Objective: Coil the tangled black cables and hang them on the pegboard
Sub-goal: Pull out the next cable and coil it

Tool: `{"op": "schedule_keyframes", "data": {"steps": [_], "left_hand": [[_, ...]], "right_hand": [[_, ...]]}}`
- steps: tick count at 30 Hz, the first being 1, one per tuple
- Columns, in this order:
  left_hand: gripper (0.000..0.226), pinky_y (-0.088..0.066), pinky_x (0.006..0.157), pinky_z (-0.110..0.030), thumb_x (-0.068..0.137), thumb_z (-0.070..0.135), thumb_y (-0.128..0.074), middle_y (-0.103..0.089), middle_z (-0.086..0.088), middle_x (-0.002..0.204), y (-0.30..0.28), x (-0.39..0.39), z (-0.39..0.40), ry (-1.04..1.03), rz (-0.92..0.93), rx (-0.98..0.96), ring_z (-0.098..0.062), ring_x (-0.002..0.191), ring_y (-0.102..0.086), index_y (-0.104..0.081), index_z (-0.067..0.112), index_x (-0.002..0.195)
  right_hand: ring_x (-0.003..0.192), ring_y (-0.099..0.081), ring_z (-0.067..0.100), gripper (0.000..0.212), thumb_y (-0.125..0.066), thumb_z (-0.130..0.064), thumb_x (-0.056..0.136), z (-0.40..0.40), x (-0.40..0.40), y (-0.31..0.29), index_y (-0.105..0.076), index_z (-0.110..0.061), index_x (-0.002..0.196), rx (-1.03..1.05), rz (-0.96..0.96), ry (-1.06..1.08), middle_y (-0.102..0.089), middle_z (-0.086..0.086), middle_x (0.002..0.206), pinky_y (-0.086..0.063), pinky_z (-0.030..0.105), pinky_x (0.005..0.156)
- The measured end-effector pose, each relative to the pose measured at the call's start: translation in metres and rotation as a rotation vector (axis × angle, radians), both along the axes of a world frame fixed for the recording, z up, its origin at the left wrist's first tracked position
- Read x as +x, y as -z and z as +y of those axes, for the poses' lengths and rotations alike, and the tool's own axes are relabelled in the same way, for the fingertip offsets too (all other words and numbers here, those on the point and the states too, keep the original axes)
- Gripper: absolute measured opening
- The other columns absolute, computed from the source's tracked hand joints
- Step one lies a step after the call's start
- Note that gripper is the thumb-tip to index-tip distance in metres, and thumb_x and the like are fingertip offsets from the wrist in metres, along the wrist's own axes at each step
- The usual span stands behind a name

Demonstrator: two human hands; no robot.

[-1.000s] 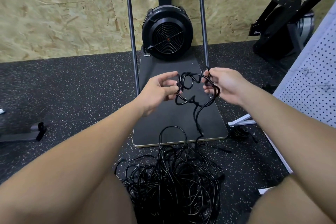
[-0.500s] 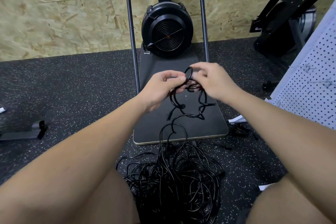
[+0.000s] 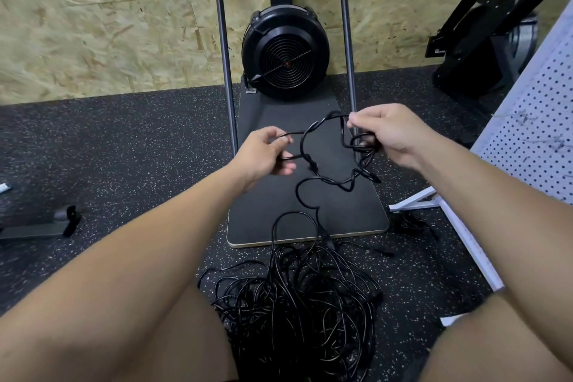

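While most of the black cables (image 3: 297, 304) lie in a tangled heap on the floor below both hands, task appears early: no finished coil, nothing seen hung on the pegboard (image 3: 539, 121) beyond the right hand. Left hand (image 3: 263, 155) pinches one strand; right hand (image 3: 390, 133) grips a few small loops. Cable between them is thin, kinked, glossy, trailing down into the heap.

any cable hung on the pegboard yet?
No: the pegboard holds no cable; both hands still work one above the pile.
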State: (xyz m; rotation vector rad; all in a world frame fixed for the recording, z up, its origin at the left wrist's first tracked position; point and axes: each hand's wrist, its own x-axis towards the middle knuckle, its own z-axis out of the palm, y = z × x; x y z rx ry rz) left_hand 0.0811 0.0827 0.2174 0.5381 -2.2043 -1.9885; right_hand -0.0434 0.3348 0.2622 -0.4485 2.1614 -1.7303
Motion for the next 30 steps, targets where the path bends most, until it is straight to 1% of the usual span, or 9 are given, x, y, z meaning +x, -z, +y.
{"op": "schedule_keyframes", "data": {"steps": [5,9,12,14,17,19,22,25,30], "left_hand": [[0.024,-0.042,0.041,-0.022,0.108,0.022,-0.07,-0.054,-0.008,0.066,0.007,-0.001,-0.034,-0.108,-0.057,-0.341,-0.014,0.041,-0.05,-0.066,0.007,0.09],[0.033,-0.044,0.057,-0.032,0.104,0.034,-0.075,-0.06,-0.002,0.068,0.013,-0.004,-0.037,0.056,-0.087,-0.839,-0.023,0.06,-0.055,-0.07,0.012,0.08],[0.03,-0.04,0.056,-0.027,0.106,0.034,-0.072,-0.054,0.009,0.058,0.016,-0.005,-0.023,0.158,-0.062,-0.59,-0.016,0.053,-0.046,-0.074,0.014,0.084],[0.027,-0.047,0.06,-0.032,0.109,0.039,-0.068,-0.06,0.004,0.065,0.019,-0.004,-0.015,0.171,-0.028,-0.455,-0.02,0.056,-0.053,-0.077,0.014,0.107],[0.063,-0.052,0.102,-0.04,0.105,0.061,-0.062,-0.065,-0.003,0.127,0.022,-0.002,-0.009,0.183,-0.058,-0.61,-0.019,0.113,-0.064,-0.049,0.026,0.156],[0.059,-0.043,0.114,-0.041,0.103,0.065,-0.061,-0.055,0.001,0.14,0.023,-0.002,-0.001,0.146,0.036,-0.847,-0.02,0.133,-0.049,-0.05,0.027,0.148],[0.039,-0.053,0.093,-0.04,0.1,0.063,-0.067,-0.064,0.008,0.109,0.02,0.0,0.017,0.164,0.187,-0.927,-0.017,0.105,-0.059,-0.06,0.027,0.112],[0.037,-0.055,0.085,-0.042,0.098,0.051,-0.077,-0.068,0.006,0.108,0.024,0.001,0.033,0.288,0.14,-1.001,-0.021,0.097,-0.065,-0.057,0.024,0.114],[0.03,-0.059,0.083,-0.039,0.102,0.046,-0.074,-0.078,0.008,0.095,0.032,-0.008,0.038,0.124,0.075,-0.791,-0.019,0.084,-0.073,-0.063,0.019,0.109]], "right_hand": [[0.056,-0.039,0.013,0.021,-0.077,-0.022,0.103,0.005,-0.009,0.002,-0.082,-0.004,0.094,-0.163,-0.038,0.147,-0.07,0.01,0.097,-0.039,0.026,0.05],[0.058,-0.036,0.02,0.027,-0.076,-0.039,0.101,0.002,-0.004,0.004,-0.084,-0.017,0.089,0.059,0.134,0.149,-0.058,0.011,0.082,-0.042,0.033,0.055],[0.058,-0.037,0.018,0.028,-0.073,-0.037,0.103,0.0,-0.003,0.002,-0.083,-0.015,0.091,0.02,0.127,0.13,-0.058,0.01,0.086,-0.039,0.03,0.053],[0.059,-0.036,0.016,0.028,-0.07,-0.031,0.107,-0.002,-0.003,0.004,-0.08,-0.009,0.093,-0.039,0.066,0.097,-0.054,0.008,0.085,-0.033,0.026,0.049],[0.059,-0.032,0.016,0.029,-0.068,-0.027,0.109,-0.005,-0.001,0.01,-0.077,-0.005,0.093,-0.074,0.029,0.085,-0.044,0.003,0.077,-0.027,0.026,0.049],[0.059,-0.032,0.015,0.029,-0.068,-0.027,0.109,-0.007,0.0,0.012,-0.077,-0.005,0.093,-0.09,0.014,0.09,-0.043,0.002,0.077,-0.026,0.026,0.049],[0.057,-0.029,0.013,0.028,-0.067,-0.027,0.11,-0.01,0.001,0.012,-0.076,-0.005,0.095,-0.114,-0.008,0.084,-0.041,-0.003,0.071,-0.023,0.026,0.048],[0.056,-0.023,0.013,0.026,-0.064,-0.025,0.112,-0.011,0.003,0.008,-0.073,-0.004,0.098,-0.16,-0.039,0.063,-0.037,-0.009,0.064,-0.02,0.025,0.047],[0.058,-0.021,0.012,0.024,-0.062,-0.023,0.113,-0.008,0.005,-0.001,-0.07,-0.004,0.103,-0.236,-0.118,0.004,-0.034,-0.007,0.066,-0.016,0.026,0.049]]}}
